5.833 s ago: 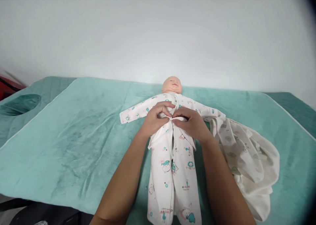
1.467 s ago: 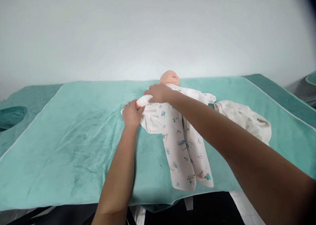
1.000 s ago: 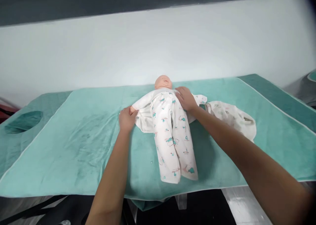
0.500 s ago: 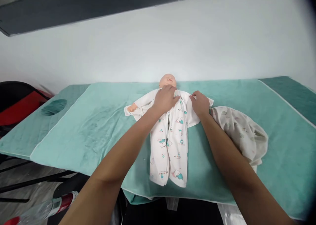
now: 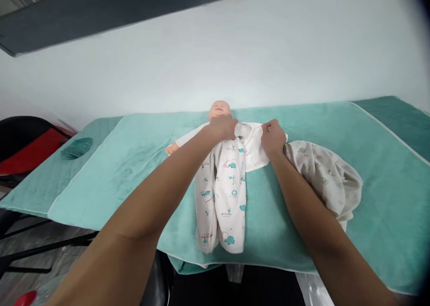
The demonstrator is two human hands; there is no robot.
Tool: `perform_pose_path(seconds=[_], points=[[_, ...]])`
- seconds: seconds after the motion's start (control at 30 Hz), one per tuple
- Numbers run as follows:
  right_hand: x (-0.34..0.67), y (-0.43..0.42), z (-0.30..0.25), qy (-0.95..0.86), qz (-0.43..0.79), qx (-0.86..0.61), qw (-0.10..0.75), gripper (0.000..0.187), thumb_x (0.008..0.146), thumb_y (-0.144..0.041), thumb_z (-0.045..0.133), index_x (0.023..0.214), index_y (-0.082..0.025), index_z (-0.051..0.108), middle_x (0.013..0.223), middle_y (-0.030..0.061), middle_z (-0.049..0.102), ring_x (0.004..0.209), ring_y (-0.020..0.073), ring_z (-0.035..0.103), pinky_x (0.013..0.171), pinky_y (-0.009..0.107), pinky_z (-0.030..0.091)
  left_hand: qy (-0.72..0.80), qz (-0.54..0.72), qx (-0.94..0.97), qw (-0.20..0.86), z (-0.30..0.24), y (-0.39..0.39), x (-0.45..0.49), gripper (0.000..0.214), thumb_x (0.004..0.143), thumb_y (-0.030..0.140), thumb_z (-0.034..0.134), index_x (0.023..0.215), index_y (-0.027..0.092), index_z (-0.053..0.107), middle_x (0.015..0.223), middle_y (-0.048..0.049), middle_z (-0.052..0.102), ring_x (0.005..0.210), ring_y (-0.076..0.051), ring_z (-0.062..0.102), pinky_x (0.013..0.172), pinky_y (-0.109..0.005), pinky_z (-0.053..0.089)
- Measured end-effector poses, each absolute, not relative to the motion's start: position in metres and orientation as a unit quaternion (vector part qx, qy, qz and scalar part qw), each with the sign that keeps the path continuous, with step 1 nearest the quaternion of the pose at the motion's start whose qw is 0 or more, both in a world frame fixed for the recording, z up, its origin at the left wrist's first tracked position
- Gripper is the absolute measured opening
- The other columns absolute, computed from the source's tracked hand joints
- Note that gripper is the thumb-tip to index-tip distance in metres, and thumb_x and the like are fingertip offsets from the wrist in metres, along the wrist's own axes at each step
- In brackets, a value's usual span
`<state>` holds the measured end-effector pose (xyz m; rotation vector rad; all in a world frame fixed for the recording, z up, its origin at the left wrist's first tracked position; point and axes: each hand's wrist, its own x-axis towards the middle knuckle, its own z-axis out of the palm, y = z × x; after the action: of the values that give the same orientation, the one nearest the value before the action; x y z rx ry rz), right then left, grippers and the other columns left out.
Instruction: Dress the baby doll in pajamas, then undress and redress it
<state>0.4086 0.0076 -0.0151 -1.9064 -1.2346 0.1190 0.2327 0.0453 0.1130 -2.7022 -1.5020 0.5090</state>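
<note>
A baby doll (image 5: 218, 110) lies on its back on a teal towel (image 5: 134, 171), dressed in a white printed romper (image 5: 221, 194). My left hand (image 5: 222, 127) rests closed on the doll's chest just below its chin, pressing the romper's front. My right hand (image 5: 273, 136) pinches the romper's white flap and sleeve on the doll's right-hand side. The doll's bare hand (image 5: 169, 149) pokes out at the left. The romper's legs hang toward the table's near edge.
A crumpled white printed cloth (image 5: 324, 178) lies right of the doll, against my right forearm. A dark green face hole (image 5: 76, 148) sits at the table's left end. A red and black chair (image 5: 25, 140) stands at the far left. A white wall runs behind.
My left hand has let go of the doll's left arm and moved onto its chest. My right hand has shifted to the right-side flap. The view has tilted up and swung left.
</note>
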Motion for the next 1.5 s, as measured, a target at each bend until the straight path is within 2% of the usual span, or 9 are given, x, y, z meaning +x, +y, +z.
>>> perform_pose_path(seconds=[0.17, 0.33, 0.67, 0.8, 0.93, 1.1, 1.2, 1.33, 1.5], points=[[0.408, 0.01, -0.015, -0.483, 0.064, -0.78, 0.393, 0.014, 0.097, -0.031, 0.044, 0.101, -0.019, 0.052, 0.089, 0.0061, 0.063, 0.076, 0.019, 0.051, 0.073, 0.03, 0.033, -0.369, 0.199, -0.908, 0.02, 0.101, 0.043, 0.268, 0.043, 0.077, 0.027, 0.064, 0.12, 0.019, 0.067, 0.127, -0.0155, 0.06, 0.109, -0.033, 0.061, 0.088, -0.042, 0.05], [0.41, 0.015, -0.019, -0.505, 0.059, -0.774, 0.377, 0.012, 0.097, -0.032, 0.044, 0.098, -0.02, 0.049, 0.088, 0.0049, 0.063, 0.077, 0.0202, 0.053, 0.074, 0.031, 0.034, -0.345, 0.177, -0.922, 0.011, 0.072, 0.054, 0.285, 0.041, 0.075, 0.013, 0.064, 0.116, 0.012, 0.066, 0.112, -0.0176, 0.067, 0.102, -0.032, 0.065, 0.088, -0.041, 0.049], [0.414, 0.014, -0.019, -0.49, 0.067, -0.75, 0.44, 0.024, 0.096, -0.041, 0.037, 0.095, -0.02, 0.049, 0.09, 0.0111, 0.06, 0.081, 0.0254, 0.055, 0.075, 0.04, 0.043, -0.318, 0.176, -0.93, 0.065, 0.109, 0.06, 0.256, 0.041, 0.078, 0.005, 0.058, 0.118, 0.018, 0.064, 0.119, -0.0162, 0.062, 0.107, -0.031, 0.06, 0.088, -0.041, 0.045], [0.417, 0.013, -0.02, -0.467, 0.09, -0.75, 0.46, 0.016, 0.094, -0.033, 0.04, 0.096, -0.019, 0.048, 0.09, 0.012, 0.059, 0.082, 0.0264, 0.055, 0.077, 0.044, 0.044, -0.333, 0.142, -0.926, 0.106, 0.122, 0.061, 0.222, 0.041, 0.079, 0.002, 0.054, 0.118, 0.016, 0.059, 0.12, -0.016, 0.058, 0.11, -0.03, 0.056, 0.088, -0.04, 0.044], [0.421, 0.016, -0.021, -0.432, 0.106, -0.778, 0.444, 0.012, 0.09, -0.022, 0.04, 0.099, -0.017, 0.046, 0.094, 0.014, 0.058, 0.088, 0.0275, 0.057, 0.082, 0.044, 0.043, -0.375, 0.11, -0.914, 0.112, 0.128, 0.061, 0.188, 0.033, 0.085, 0.007, 0.052, 0.117, 0.016, 0.056, 0.116, -0.0142, 0.057, 0.101, -0.027, 0.059, 0.084, -0.037, 0.044], [0.423, 0.02, -0.023, -0.427, 0.123, -0.761, 0.473, 0.011, 0.087, -0.029, 0.049, 0.09, -0.019, 0.048, 0.089, 0.0094, 0.059, 0.086, 0.024, 0.056, 0.085, 0.041, 0.044, -0.409, 0.051, -0.905, 0.106, 0.122, 0.053, 0.188, 0.028, 0.092, 0.02, 0.051, 0.119, 0.014, 0.053, 0.118, -0.0144, 0.057, 0.099, -0.026, 0.061, 0.081, -0.036, 0.045], [0.428, 0.026, -0.024, -0.436, 0.155, -0.7, 0.543, 0.019, 0.088, -0.038, 0.048, 0.084, -0.02, 0.05, 0.087, 0.0066, 0.061, 0.085, 0.0206, 0.056, 0.084, 0.037, 0.046, -0.405, 0.051, -0.907, 0.105, 0.112, 0.042, 0.214, 0.032, 0.091, 0.025, 0.056, 0.121, 0.014, 0.054, 0.12, -0.015, 0.059, 0.107, -0.028, 0.059, 0.081, -0.036, 0.045], [0.434, 0.03, -0.02, -0.439, 0.214, -0.61, 0.624, 0.043, 0.098, -0.05, 0.027, 0.089, -0.018, 0.055, 0.098, 0.0095, 0.065, 0.094, 0.0194, 0.062, 0.085, 0.035, 0.048, -0.389, 0.047, -0.918, 0.062, 0.105, 0.024, 0.236, 0.029, 0.095, 0.03, 0.05, 0.119, 0.016, 0.059, 0.115, -0.0128, 0.064, 0.104, -0.027, 0.062, 0.081, -0.036, 0.046], [0.411, 0.008, -0.008, -0.573, 0.083, -0.614, 0.537, 0.039, 0.096, -0.049, 0.039, 0.108, -0.018, 0.059, 0.118, 0.0134, 0.064, 0.117, 0.0265, 0.054, 0.105, 0.045, 0.039, -0.4, -0.15, -0.904, 0.001, 0.092, 0.001, 0.17, 0.034, 0.099, 0.037, 0.041, 0.121, 0.021, 0.061, 0.12, -0.0091, 0.066, 0.117, -0.025, 0.058, 0.099, -0.039, 0.044]])
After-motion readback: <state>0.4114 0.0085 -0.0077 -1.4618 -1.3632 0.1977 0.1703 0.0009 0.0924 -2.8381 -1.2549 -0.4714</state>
